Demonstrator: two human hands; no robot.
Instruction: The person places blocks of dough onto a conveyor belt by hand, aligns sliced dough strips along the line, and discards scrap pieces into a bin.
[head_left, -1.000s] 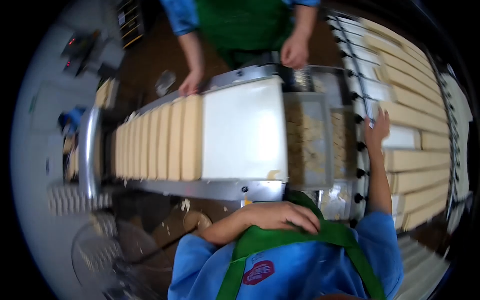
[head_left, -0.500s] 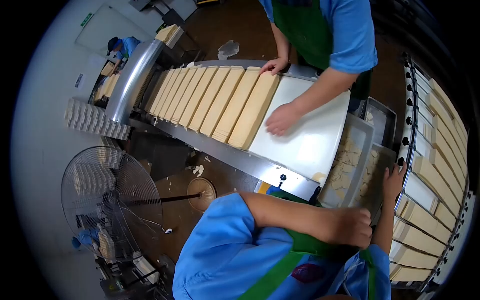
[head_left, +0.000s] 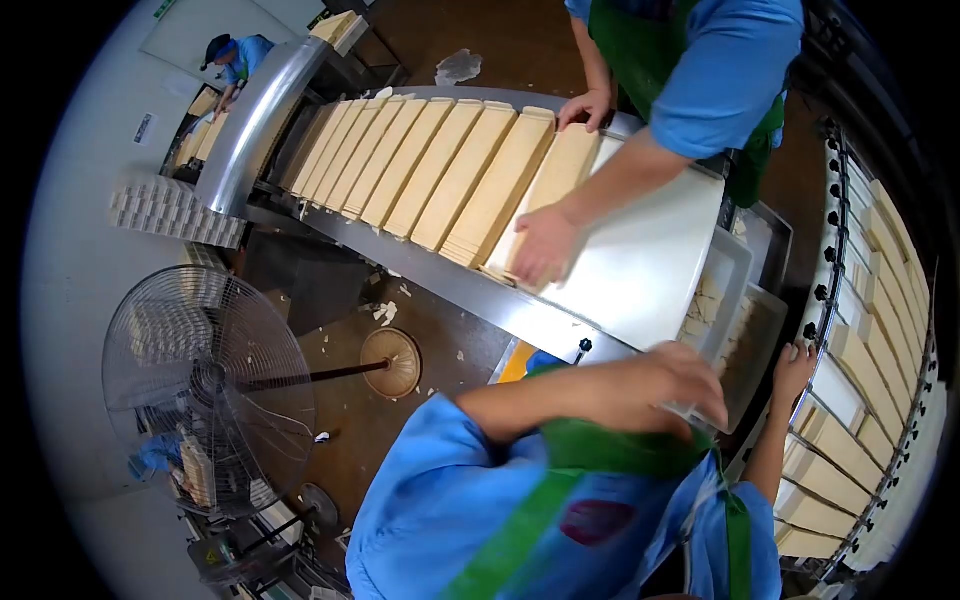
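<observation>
My left hand [head_left: 685, 388] is lifted in front of my chest, blurred by motion with its fingers bent downward. Whether it holds anything is not clear. At the right, my right hand [head_left: 794, 370] rests with its fingers apart on the near rail [head_left: 812, 350] of a side conveyor, touching the edge. Long pale yellow blocks [head_left: 858, 365], which look like layered sheets, lie on that conveyor. Ahead of me, a row of similar long blocks [head_left: 497, 185] lies on the main conveyor. A co-worker's hand [head_left: 545, 245] presses the near end of the last block [head_left: 568, 165].
Grey trays [head_left: 745, 335] with pale scraps stand between the two conveyors. A white board [head_left: 640, 265] covers the main conveyor's end. At left stands a large floor fan [head_left: 210, 375], with scraps on the floor nearby. Another person [head_left: 240, 62] works at the back.
My left hand has risen and its fist has loosened. My right hand stays on the rail. The co-worker's hand has moved onto the last block, now tilted apart from the row. The view has shifted slightly.
</observation>
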